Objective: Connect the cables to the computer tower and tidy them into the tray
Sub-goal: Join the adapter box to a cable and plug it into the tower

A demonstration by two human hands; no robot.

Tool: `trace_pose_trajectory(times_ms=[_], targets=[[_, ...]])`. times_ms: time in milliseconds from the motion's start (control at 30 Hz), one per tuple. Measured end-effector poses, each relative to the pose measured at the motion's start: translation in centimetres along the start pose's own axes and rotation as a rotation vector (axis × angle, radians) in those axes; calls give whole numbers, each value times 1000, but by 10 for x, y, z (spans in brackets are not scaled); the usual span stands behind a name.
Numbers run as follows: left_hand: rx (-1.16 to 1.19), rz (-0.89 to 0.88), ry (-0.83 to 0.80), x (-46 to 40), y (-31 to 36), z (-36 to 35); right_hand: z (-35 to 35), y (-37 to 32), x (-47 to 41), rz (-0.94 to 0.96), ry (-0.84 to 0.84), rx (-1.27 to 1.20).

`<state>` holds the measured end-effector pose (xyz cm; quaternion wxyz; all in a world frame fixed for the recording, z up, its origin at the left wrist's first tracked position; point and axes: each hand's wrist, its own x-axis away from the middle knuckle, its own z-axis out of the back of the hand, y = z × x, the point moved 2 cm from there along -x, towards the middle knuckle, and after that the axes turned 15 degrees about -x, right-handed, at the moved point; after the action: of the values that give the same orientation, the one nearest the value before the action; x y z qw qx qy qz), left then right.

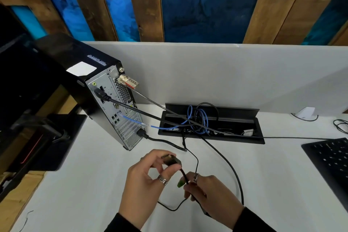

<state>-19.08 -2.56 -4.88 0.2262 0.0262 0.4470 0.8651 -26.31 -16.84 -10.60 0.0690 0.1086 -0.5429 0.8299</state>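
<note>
The black computer tower (105,88) stands at the left of the white desk with its grey rear panel (114,111) facing me. A black video cable, a blue network cable (150,125) and a black power cable (162,140) are plugged into it. My left hand (145,181) pinches a black cable plug (172,161) with a metal end, held above the desk in front of the tower. My right hand (209,192) grips the same plug's black cable (185,177) a little below it. The open cable tray (211,135) is recessed in the desk behind, holding coiled blue and black cables.
A combination lock (130,81) with a steel cable hangs from the tower's rear top. A black keyboard (331,158) lies at the right edge. A monitor stand base (62,141) sits left of the tower. A grey partition (226,73) backs the desk. Loose black cables loop across the desk near my hands.
</note>
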Motion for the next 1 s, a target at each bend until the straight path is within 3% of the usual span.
trace_pose_trajectory(times_ms=[200,400,567,733,1000], targets=[[1,-15,-30,3,-5,-4,13,2,13,-43,8,-5],[87,86,-72,1,-1,-9,20,2,21,-68,-19,-61],[87,68,-110,4,-1,-9,24,-21,22,14,12,-233],[85,75,-46,4,-7,-4,18,-27,16,107,50,-241],[88,92,-81,2,-22,16,-1,-39,5,138,16,-292]])
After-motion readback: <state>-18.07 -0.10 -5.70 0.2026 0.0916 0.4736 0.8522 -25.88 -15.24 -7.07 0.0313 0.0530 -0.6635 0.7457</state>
